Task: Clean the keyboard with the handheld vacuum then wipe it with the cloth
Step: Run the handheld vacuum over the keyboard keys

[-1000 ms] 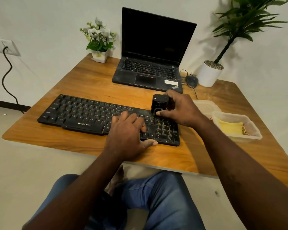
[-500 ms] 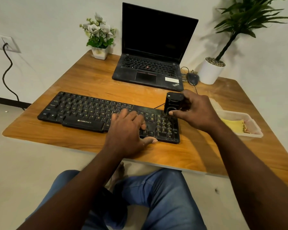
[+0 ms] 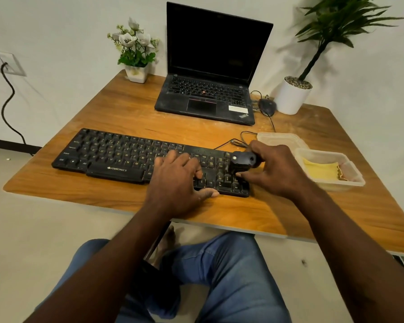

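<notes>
A black keyboard (image 3: 117, 157) lies across the near half of the wooden desk (image 3: 131, 108). My left hand (image 3: 175, 180) rests flat on its right-centre keys, fingers spread and thumb along the front edge. My right hand (image 3: 273, 169) grips a small black handheld vacuum (image 3: 241, 160) and holds it tilted over the number pad at the keyboard's right end. A yellow cloth (image 3: 320, 170) lies folded inside a clear plastic container (image 3: 350, 180) just right of my right hand.
An open black laptop (image 3: 208, 99) stands at the back of the desk, with a white flower pot (image 3: 137, 73) to its left and a mouse (image 3: 267, 106) and potted plant (image 3: 292, 94) to its right. A clear lid (image 3: 280, 137) lies behind the container.
My right hand moved the vacuum from the keyboard's upper right edge down onto the number pad and tilted it. My left hand stayed in place on the keys.
</notes>
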Demonstrator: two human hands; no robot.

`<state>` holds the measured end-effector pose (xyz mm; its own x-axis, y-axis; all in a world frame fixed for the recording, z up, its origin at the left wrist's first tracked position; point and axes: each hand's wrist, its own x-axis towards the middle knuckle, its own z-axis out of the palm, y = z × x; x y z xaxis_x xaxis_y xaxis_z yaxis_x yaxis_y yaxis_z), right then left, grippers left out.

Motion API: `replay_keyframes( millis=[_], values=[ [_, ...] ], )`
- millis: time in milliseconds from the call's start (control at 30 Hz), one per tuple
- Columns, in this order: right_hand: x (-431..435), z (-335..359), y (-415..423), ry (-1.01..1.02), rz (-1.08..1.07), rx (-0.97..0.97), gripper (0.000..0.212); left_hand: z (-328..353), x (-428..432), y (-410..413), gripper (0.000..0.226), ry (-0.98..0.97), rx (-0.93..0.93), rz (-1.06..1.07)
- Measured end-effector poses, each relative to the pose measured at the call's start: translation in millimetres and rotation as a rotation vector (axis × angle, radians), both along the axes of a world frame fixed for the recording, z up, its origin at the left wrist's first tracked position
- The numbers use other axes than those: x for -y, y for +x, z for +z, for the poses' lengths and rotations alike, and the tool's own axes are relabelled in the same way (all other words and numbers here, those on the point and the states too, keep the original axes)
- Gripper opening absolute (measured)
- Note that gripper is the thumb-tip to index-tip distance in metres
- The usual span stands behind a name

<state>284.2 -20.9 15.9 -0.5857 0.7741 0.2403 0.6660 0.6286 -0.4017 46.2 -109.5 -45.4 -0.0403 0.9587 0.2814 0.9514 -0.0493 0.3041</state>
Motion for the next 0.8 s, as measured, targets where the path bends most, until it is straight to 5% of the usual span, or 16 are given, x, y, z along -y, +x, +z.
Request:
replay_keyframes(
  millis=[167, 367, 567, 800],
  values=[
    [1, 3, 40, -0.012, -0.106, 0.051, 0.036, 0, -1, -1, 0.054, 0.006, -0.007, -0.003],
    [18, -3, 4, 0.046, -0.087, -0.188, 0.035, 0, 0, 0, 0.054, -0.003, -0.009, -0.004],
    [17, -5, -43, -0.034, -0.024, -0.115, 0.041, 3, 2, 1, 0.052, 0.017, 0.013, 0.010],
    [7, 2, 27, -0.046, -0.194, -0.061, 0.041, -1, -1, 0, 0.055, 0.033, 0.012, 0.013]
  ],
)
